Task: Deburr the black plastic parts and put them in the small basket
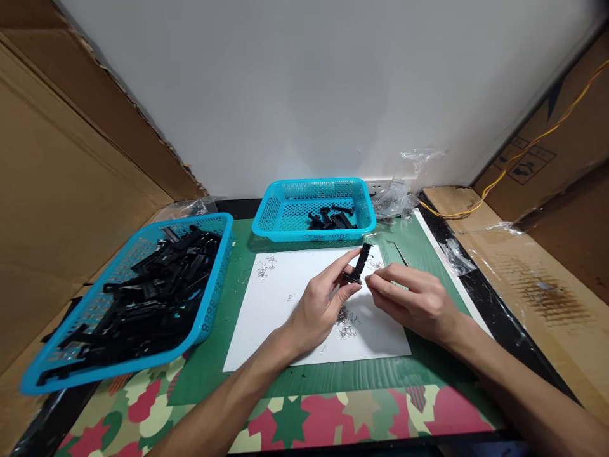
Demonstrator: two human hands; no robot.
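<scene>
My left hand [326, 298] is closed around the lower end of a black plastic part [363, 260], whose long narrow body stands up tilted from the fingers. Close to its right side, my right hand [413, 298] has thumb and forefinger pinched together; whatever they may hold is too small to make out. Under both hands lies a white sheet [266, 317]. A pile of small bent metal wire pieces [349, 325] rests on it, partly hidden by my left hand. Another loose cluster of wire pieces [266, 268] is at the sheet's upper left. A thin pointed tool [401, 254] shows beyond my right hand.
A blue basket [221, 266] heaped with black plastic parts [157, 285] stands at the left. Behind the sheet is another blue basket [269, 235] with fewer black parts [335, 219]. Clear plastic bags [394, 200] lie at the back right. Cardboard walls [561, 146] flank the table.
</scene>
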